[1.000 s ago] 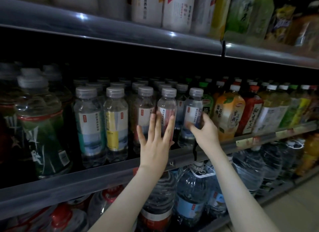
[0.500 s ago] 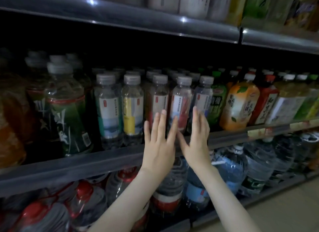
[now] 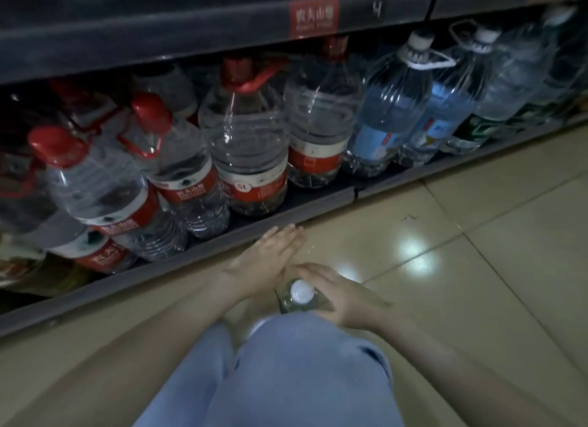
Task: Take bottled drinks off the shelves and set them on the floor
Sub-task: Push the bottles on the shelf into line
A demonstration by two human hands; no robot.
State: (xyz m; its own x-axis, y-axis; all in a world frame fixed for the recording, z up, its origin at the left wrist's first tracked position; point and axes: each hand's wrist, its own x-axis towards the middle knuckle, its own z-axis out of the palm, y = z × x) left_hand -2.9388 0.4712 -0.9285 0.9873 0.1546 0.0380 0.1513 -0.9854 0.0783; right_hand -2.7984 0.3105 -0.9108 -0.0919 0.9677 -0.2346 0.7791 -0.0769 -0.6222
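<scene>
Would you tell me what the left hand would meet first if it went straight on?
Likely the bottom shelf's front edge, just past the left hand's fingertips; jugs stand behind it.

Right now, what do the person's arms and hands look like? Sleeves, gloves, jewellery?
Left hand and right hand are bare: no gloves; no rings, watch or bands visible, though the frame is blurry. Both forearms are uncovered to the frame edge, no sleeves in view. Light blue trousers show below.
</scene>
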